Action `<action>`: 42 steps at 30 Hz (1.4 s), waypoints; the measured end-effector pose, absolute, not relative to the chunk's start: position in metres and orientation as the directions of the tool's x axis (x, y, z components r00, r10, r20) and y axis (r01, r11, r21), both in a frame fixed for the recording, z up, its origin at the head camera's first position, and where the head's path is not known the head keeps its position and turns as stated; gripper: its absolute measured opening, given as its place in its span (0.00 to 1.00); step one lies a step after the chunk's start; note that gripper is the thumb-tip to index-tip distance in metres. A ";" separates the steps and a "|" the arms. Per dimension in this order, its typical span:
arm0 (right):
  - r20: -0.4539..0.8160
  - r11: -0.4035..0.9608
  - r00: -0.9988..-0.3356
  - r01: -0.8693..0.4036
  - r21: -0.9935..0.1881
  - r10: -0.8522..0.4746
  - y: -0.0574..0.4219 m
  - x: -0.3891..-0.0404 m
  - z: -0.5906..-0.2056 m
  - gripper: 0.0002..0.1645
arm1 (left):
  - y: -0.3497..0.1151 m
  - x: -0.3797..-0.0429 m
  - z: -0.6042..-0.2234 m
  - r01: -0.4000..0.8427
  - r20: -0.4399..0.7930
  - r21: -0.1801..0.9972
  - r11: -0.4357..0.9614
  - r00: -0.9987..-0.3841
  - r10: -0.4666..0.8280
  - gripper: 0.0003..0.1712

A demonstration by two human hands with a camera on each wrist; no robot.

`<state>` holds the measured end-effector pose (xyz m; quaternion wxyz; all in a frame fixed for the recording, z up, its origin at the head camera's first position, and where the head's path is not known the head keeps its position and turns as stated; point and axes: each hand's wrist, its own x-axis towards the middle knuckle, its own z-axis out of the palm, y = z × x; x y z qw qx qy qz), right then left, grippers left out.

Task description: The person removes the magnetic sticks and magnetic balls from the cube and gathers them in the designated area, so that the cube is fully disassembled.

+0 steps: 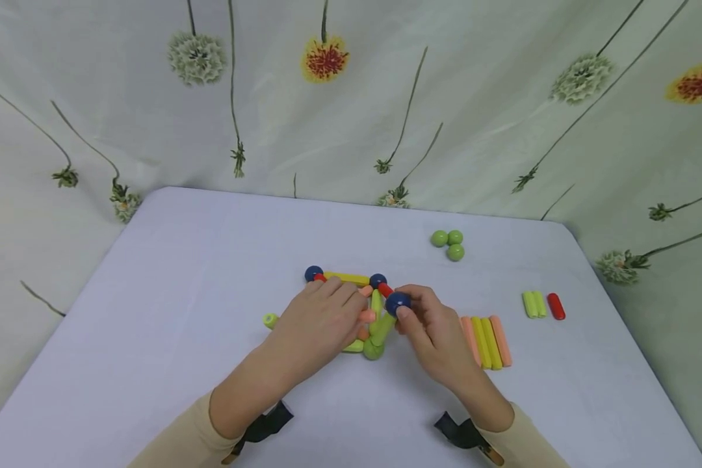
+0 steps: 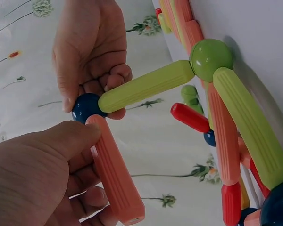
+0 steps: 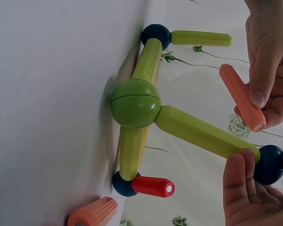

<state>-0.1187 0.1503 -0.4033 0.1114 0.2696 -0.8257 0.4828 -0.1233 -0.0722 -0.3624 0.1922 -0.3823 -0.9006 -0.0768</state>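
Observation:
My left hand (image 1: 322, 315) pinches a salmon-coloured magnetic rod (image 2: 115, 174) between thumb and fingers. One end of that rod is close to a dark blue ball (image 1: 398, 303), which my right hand (image 1: 435, 331) grips with its fingertips. From the blue ball a light green rod (image 3: 205, 131) slopes down to a green ball (image 3: 135, 103) low at the table. More rods run from the green ball to other blue balls, forming a frame. Short red rods stick up from the frame, one red rod (image 3: 151, 186) on a blue corner ball. In the head view my left hand hides part of the frame.
Three loose green balls (image 1: 455, 252) lie toward the back of the white table (image 1: 222, 240). Right of my right hand is a row of yellow and salmon rods (image 1: 487, 343). Farther right are short green rods (image 1: 534, 304) and a red rod (image 1: 556, 306). A flower-patterned cloth hangs behind.

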 end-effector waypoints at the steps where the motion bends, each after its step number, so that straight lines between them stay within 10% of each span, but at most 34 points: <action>1: 0.444 0.379 -0.832 -0.549 -0.745 -0.332 0.150 -0.119 -0.403 0.16 | -0.072 -0.123 -0.363 0.717 0.403 -0.007 0.697 -0.636 0.658 0.17; 13: 0.533 0.255 -0.776 -0.620 -0.742 -0.338 0.142 -0.113 -0.374 0.24 | -0.071 -0.122 -0.364 0.717 0.384 0.029 0.697 -0.652 0.654 0.19; 42: 0.354 0.245 -0.916 -0.393 -0.887 -0.186 0.177 -0.136 -0.402 0.20 | -0.076 -0.122 -0.362 0.697 0.389 0.103 0.710 -0.685 0.616 0.18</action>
